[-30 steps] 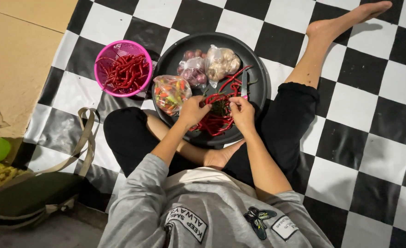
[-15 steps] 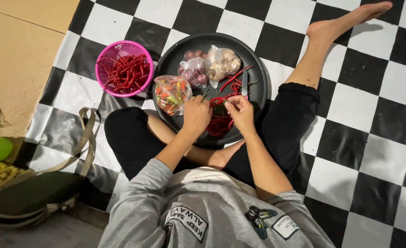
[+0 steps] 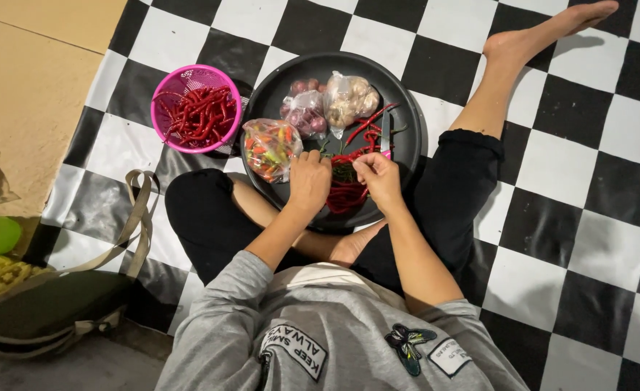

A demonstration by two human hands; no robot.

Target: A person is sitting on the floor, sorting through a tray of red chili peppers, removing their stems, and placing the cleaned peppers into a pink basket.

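A single head-worn camera looks steeply down from close above the seated person's lap, taking in the round black tray point(image 3: 407, 123) and the checkered floor mat point(image 3: 588, 166) around it.

One tray point(image 3: 276, 94), one pink basket point(image 3: 166, 93), three bags point(image 3: 270, 148) (chillies perhaps dozens)

Setting: home, food preparation done on the floor; black-and-white chequered floor mat point(image 3: 588, 174) laid over a plain tan floor point(image 3: 30, 94); person sits cross-legged and barefoot on the mat; round dark tray point(image 3: 407, 145) with loose red chillies point(image 3: 349, 190) and clear bags of produce point(image 3: 270, 148); pink plastic basket point(image 3: 162, 123) of chillies beside it; cloth bag point(image 3: 44, 311) lying nearby
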